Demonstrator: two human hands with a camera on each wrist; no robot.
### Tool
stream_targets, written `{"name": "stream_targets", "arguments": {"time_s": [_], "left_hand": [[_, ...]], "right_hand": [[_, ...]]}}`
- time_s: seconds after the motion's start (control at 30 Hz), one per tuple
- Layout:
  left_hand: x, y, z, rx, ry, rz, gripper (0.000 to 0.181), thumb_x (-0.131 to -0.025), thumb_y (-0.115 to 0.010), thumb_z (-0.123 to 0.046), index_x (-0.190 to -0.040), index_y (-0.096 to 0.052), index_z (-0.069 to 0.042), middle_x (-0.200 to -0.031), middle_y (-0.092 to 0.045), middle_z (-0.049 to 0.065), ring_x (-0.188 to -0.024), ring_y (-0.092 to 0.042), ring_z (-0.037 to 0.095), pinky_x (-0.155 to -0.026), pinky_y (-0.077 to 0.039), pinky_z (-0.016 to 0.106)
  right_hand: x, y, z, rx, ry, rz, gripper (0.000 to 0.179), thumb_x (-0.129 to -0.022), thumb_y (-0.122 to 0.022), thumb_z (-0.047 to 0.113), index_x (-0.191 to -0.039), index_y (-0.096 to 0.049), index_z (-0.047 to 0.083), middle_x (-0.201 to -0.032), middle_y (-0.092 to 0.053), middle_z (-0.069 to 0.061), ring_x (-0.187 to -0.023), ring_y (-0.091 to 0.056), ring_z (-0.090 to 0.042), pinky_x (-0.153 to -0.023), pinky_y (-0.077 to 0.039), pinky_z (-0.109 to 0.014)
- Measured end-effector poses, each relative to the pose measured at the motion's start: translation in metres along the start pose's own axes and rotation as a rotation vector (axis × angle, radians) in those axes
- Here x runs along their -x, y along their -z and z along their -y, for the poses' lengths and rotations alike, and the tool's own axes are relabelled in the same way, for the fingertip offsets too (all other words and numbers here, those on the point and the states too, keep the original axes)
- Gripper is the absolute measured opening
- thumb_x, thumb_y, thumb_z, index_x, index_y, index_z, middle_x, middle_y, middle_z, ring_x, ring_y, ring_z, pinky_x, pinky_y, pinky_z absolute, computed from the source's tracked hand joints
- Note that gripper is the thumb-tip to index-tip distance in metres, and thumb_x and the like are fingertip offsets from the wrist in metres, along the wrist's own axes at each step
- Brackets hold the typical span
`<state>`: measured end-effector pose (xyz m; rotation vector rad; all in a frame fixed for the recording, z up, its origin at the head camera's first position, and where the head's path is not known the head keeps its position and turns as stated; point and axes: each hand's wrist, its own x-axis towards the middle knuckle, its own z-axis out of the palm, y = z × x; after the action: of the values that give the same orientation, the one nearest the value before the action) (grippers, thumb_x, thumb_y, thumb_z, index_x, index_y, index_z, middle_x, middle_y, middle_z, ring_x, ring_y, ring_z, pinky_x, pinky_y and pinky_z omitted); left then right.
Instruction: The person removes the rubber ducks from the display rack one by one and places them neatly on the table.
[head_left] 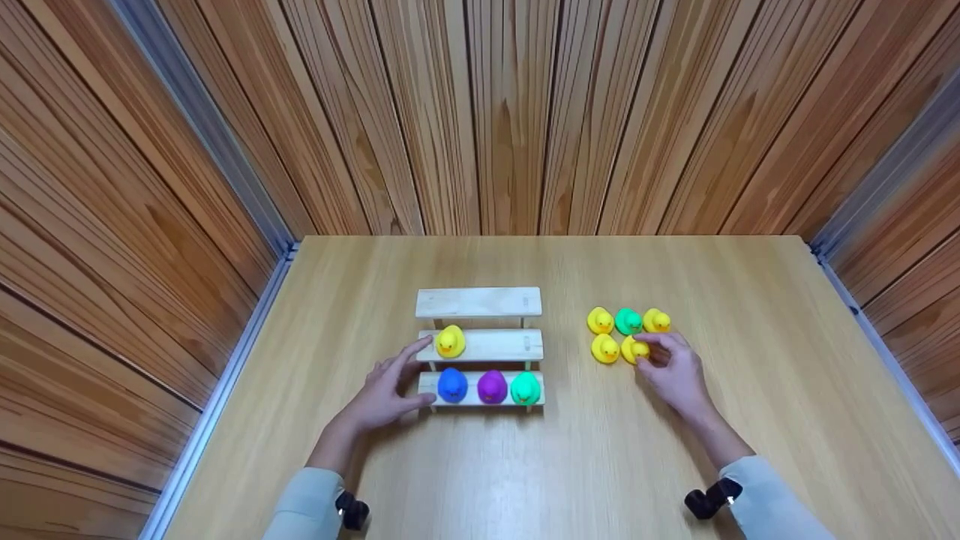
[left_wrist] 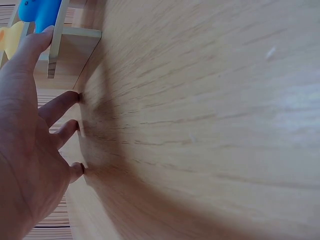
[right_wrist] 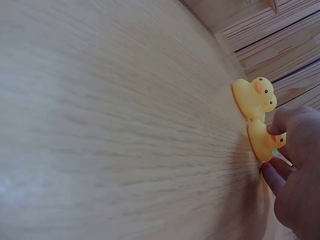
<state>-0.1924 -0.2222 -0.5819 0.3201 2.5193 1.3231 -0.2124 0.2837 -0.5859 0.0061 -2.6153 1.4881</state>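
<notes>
My right hand (head_left: 675,371) pinches a yellow rubber duck (right_wrist: 259,141) between thumb and fingers, at the near right of a group of ducks. Just to its left sits another yellow duck (head_left: 604,349). Behind them are a green duck (head_left: 628,321) and two more yellow ones. My left hand (head_left: 386,390) rests its thumb and index finger at the left end of a three-step wooden stand (head_left: 495,346), its other fingers spread down to the table. A yellow duck (head_left: 451,341) sits on the middle step. On the lowest step stand a blue duck (head_left: 452,385), a purple duck (head_left: 492,387) and a green duck (head_left: 525,388).
The top step (head_left: 478,302) of the stand rises behind the others. Wood-plank walls (head_left: 510,120) enclose the light wooden table (head_left: 600,465) at the back and both sides, with metal rails (head_left: 217,397) along the side edges.
</notes>
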Motion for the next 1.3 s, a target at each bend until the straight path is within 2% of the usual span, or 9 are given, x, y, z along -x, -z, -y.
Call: {"name": "stream_targets", "arguments": {"time_s": [0.27, 0.37, 0.47, 0.63, 0.8, 1.0, 1.1, 1.27, 1.3], "left_hand": [[-0.001, -0.001, 0.0, 0.0, -0.002, -0.004, 0.093, -0.101, -0.085, -0.043, -0.174, -0.029, -0.054, -0.184, -0.041, 0.009, -0.172, -0.029, 0.047, -0.139, 0.007, 0.079], [0.0, -0.001, 0.0, 0.002, 0.005, -0.001, 0.093, -0.101, -0.085, -0.043, -0.173, -0.029, -0.056, -0.184, -0.042, 0.01, -0.172, -0.029, 0.047, -0.139, 0.009, 0.079], [0.0, -0.002, 0.0, 0.004, 0.012, 0.003, 0.093, -0.101, -0.085, -0.043, -0.173, -0.028, -0.056, -0.183, -0.042, 0.01, -0.173, -0.027, 0.047, -0.139, 0.01, 0.078], [0.001, -0.002, -0.001, 0.002, 0.025, -0.003, 0.093, -0.101, -0.085, -0.043, -0.173, -0.028, -0.058, -0.185, -0.04, 0.009, -0.172, -0.027, 0.046, -0.14, 0.01, 0.077], [0.0, -0.002, -0.001, -0.003, 0.03, -0.007, 0.093, -0.101, -0.085, -0.042, -0.173, -0.028, -0.058, -0.184, -0.04, 0.01, -0.173, -0.027, 0.047, -0.14, 0.009, 0.076], [-0.001, -0.002, -0.001, -0.001, 0.016, -0.01, 0.093, -0.1, -0.087, -0.039, -0.173, -0.031, -0.052, -0.179, -0.048, 0.013, -0.171, -0.03, 0.048, -0.14, 0.002, 0.077], [-0.001, -0.002, -0.001, -0.004, 0.012, -0.013, 0.093, -0.1, -0.086, -0.039, -0.174, -0.031, -0.051, -0.179, -0.049, 0.013, -0.171, -0.03, 0.049, -0.141, 0.003, 0.077], [0.0, -0.002, -0.001, -0.006, 0.012, -0.011, 0.092, -0.101, -0.086, -0.041, -0.174, -0.03, -0.053, -0.179, -0.049, 0.014, -0.171, -0.03, 0.049, -0.14, 0.005, 0.077], [0.0, -0.001, -0.001, -0.006, 0.012, -0.009, 0.092, -0.101, -0.086, -0.042, -0.174, -0.03, -0.053, -0.179, -0.049, 0.015, -0.171, -0.03, 0.049, -0.14, 0.005, 0.077]], "right_hand": [[0.0, 0.002, -0.001, -0.005, 0.002, 0.014, 0.037, -0.102, -0.073, -0.01, -0.139, -0.07, -0.008, -0.14, -0.06, -0.026, -0.14, -0.068, -0.048, -0.1, -0.047, 0.002], [0.0, 0.004, 0.001, -0.002, 0.006, 0.011, 0.037, -0.102, -0.074, -0.009, -0.139, -0.07, -0.008, -0.141, -0.061, -0.027, -0.141, -0.068, -0.05, -0.106, -0.055, -0.009], [0.0, 0.008, 0.005, 0.005, 0.01, -0.002, 0.035, -0.102, -0.075, -0.008, -0.137, -0.072, -0.007, -0.139, -0.062, -0.026, -0.141, -0.068, -0.053, -0.111, -0.061, -0.029], [-0.002, 0.011, 0.012, 0.014, 0.03, -0.003, 0.034, -0.102, -0.075, -0.006, -0.136, -0.073, -0.006, -0.136, -0.063, -0.027, -0.14, -0.068, -0.052, -0.116, -0.058, -0.053], [-0.002, 0.011, 0.018, 0.03, 0.044, 0.008, 0.036, -0.102, -0.078, -0.003, -0.138, -0.073, -0.004, -0.138, -0.064, -0.026, -0.137, -0.068, -0.046, -0.117, -0.056, -0.059], [0.0, 0.009, 0.028, -0.007, 0.057, 0.028, 0.045, -0.099, -0.084, 0.001, -0.143, -0.073, -0.001, -0.147, -0.063, -0.025, -0.14, -0.065, -0.049, -0.12, -0.055, -0.063], [0.002, 0.007, 0.034, -0.01, 0.064, 0.032, 0.047, -0.098, -0.086, 0.003, -0.143, -0.072, -0.001, -0.15, -0.063, -0.024, -0.141, -0.063, -0.038, -0.124, -0.053, -0.065], [0.002, 0.002, 0.041, -0.01, 0.096, 0.024, 0.046, -0.097, -0.087, 0.002, -0.141, -0.074, 0.0, -0.148, -0.066, -0.02, -0.131, -0.056, 0.001, -0.127, -0.051, -0.064], [0.002, 0.001, 0.043, -0.01, 0.107, 0.021, 0.046, -0.097, -0.087, 0.002, -0.141, -0.074, 0.001, -0.148, -0.067, -0.02, -0.129, -0.057, 0.004, -0.126, -0.051, -0.064]]}}
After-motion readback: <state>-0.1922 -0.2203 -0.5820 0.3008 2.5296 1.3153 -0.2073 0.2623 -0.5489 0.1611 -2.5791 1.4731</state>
